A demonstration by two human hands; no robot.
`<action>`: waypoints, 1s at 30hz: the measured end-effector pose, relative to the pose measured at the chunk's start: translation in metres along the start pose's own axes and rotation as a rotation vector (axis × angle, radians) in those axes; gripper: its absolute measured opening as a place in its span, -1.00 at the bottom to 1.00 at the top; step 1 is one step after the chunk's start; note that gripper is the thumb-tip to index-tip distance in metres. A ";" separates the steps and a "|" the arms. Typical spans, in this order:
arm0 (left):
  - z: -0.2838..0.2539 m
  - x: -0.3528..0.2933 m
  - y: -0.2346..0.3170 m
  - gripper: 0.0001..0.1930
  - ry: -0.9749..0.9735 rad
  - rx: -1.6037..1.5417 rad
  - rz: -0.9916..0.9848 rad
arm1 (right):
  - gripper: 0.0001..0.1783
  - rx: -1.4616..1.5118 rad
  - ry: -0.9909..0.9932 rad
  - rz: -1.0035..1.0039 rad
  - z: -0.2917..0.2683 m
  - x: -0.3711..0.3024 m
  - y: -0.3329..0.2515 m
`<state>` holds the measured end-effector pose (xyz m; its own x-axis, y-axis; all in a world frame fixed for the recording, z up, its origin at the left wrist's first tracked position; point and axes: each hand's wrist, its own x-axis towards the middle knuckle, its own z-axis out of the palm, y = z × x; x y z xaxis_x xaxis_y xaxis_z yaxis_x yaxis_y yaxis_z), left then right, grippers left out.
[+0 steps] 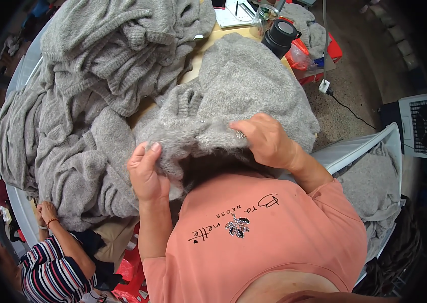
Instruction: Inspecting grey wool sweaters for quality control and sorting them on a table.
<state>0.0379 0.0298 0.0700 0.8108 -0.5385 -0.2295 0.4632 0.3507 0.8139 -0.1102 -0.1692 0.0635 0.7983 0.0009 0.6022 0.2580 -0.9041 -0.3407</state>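
A grey, fuzzy knit sweater (254,76) is spread over the tabletop in front of me, its near edge lifted towards my chest. My left hand (148,174) grips that edge, thumb up on the fabric. On the other side my right hand (266,139), with a ring on one finger, pinches the same edge between thumb and fingers. Between the two hands the cloth is raised and a dark gap shows beneath it. A ribbed band on the sweater lies just beyond my left hand.
Heaped grey knitwear (107,45) covers the table's left side. A black bottle (279,38), a glass jar (264,21) and a notepad (231,17) stand at the back. On the right is a white-rimmed bin (362,146) holding grey knits. A person in stripes (57,267) works at lower left.
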 end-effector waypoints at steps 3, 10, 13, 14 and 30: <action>0.012 -0.005 -0.003 -0.91 -0.046 0.036 -0.010 | -0.64 0.147 0.071 -0.146 -0.002 0.011 -0.013; 0.024 -0.012 -0.008 -0.93 -0.330 0.252 -0.054 | -0.79 0.272 0.113 -0.353 0.020 0.032 -0.025; 0.021 -0.013 -0.007 -0.93 -0.363 0.201 -0.150 | -0.77 0.307 0.206 -0.306 0.032 0.034 -0.022; 0.021 -0.013 -0.007 -0.93 -0.358 0.199 -0.150 | -0.77 0.299 0.202 -0.316 0.034 0.034 -0.022; 0.013 -0.016 -0.018 -0.87 -0.215 0.606 0.256 | -0.83 0.279 0.125 -0.178 0.048 0.034 -0.018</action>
<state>0.0124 0.0223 0.0660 0.7498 -0.6580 0.0694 -0.0657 0.0303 0.9974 -0.0614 -0.1327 0.0550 0.6591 0.0796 0.7479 0.5397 -0.7426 -0.3966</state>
